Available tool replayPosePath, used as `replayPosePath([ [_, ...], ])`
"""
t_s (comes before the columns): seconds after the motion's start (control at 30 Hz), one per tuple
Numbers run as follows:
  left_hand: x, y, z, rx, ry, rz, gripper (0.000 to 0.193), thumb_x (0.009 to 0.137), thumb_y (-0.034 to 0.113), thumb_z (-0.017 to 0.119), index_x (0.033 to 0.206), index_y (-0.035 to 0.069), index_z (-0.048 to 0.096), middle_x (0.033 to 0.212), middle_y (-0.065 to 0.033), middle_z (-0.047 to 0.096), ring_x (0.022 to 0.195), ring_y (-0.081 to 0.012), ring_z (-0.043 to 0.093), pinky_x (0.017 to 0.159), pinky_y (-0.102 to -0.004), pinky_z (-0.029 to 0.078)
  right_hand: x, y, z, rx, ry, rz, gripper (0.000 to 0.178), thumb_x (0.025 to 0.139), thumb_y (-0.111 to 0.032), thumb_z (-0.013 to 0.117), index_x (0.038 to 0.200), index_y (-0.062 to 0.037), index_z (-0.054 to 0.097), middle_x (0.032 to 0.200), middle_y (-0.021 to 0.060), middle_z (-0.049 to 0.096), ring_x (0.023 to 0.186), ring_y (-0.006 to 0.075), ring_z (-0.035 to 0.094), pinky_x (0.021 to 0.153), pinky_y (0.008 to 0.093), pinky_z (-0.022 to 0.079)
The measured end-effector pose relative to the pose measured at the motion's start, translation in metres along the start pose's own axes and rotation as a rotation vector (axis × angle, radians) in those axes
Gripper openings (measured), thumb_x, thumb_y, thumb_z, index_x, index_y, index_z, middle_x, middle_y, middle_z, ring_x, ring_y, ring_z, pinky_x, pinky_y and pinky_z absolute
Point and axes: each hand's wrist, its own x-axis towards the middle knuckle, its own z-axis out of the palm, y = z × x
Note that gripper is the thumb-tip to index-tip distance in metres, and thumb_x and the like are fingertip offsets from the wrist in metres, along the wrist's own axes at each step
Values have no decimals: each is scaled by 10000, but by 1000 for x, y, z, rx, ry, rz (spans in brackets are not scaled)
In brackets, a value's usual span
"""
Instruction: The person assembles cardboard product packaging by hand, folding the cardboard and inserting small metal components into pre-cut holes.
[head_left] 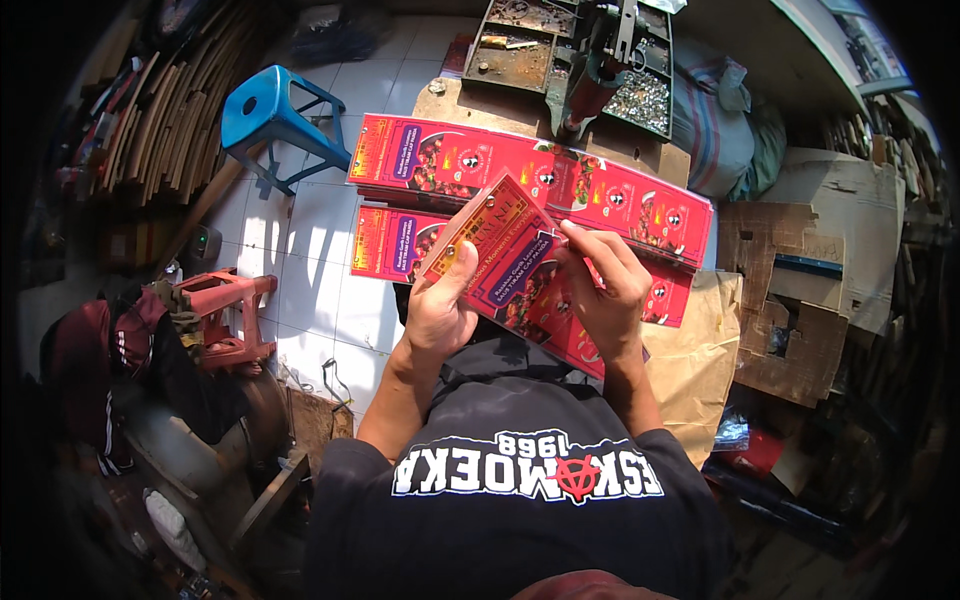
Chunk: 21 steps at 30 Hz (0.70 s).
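A long red printed sheet (pixel 520 285) with a yellow and purple panel lies tilted in front of my body. My left hand (pixel 446 308) is closed on its left edge, thumb on top. Two small metal eyelets sit near the sheet's upper-left end, one beside my left thumb. My right hand (pixel 612 290) is at the sheet's right edge, its fingertips pinched together; a small pale bit shows at them, too small to name. Beyond the hands lies a stack of similar red printed sheets (pixel 400 150), and a second stack (pixel 378 240) is partly hidden behind the held sheet.
A hand press (pixel 598 85) stands at the back of the table, flanked by trays (pixel 640 105) of small metal pieces. Brown paper (pixel 705 350) hangs at the right. A blue stool (pixel 275 110) stands at the left, a red stool (pixel 230 310) nearer, cut cardboard (pixel 790 300) at the far right.
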Motion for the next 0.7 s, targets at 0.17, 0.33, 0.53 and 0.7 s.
replayPosePath([
  [0.17, 2, -2, 5, 160, -67, 91, 559, 1014, 294, 468, 1441, -39, 328, 1376, -194, 491, 1249, -248, 519, 1048, -379, 439, 6, -10, 2, 29, 81, -35, 358, 755, 55, 741, 1100, -24, 684, 838, 121, 666, 700, 196, 657, 600, 292, 520],
  [0.33, 1, -3, 5, 447, -48, 211, 573, 1015, 324, 467, 1440, -41, 348, 1402, -177, 480, 1245, -226, 513, 1055, -343, 397, 17, -26, 12, 47, 160, -77, 351, 776, 53, 733, 1117, -11, 681, 819, 115, 651, 670, 172, 636, 562, 269, 504],
  [0.53, -3, 3, 14, 562, -47, 240, 571, 1009, 330, 483, 1434, -34, 370, 1402, -177, 484, 1251, -222, 505, 1058, -337, 384, 26, -35, 19, 54, 206, -171, 384, 765, 75, 733, 1137, 6, 671, 791, 100, 625, 600, 144, 581, 517, 269, 480],
  [0.7, -3, 6, 16, 650, -45, 271, 567, 1009, 323, 486, 1429, -40, 376, 1399, -182, 489, 1250, -227, 508, 1054, -333, 386, 24, -35, 19, 37, 192, -170, 392, 754, 90, 734, 1133, 13, 669, 781, 96, 618, 599, 147, 580, 507, 265, 475],
])
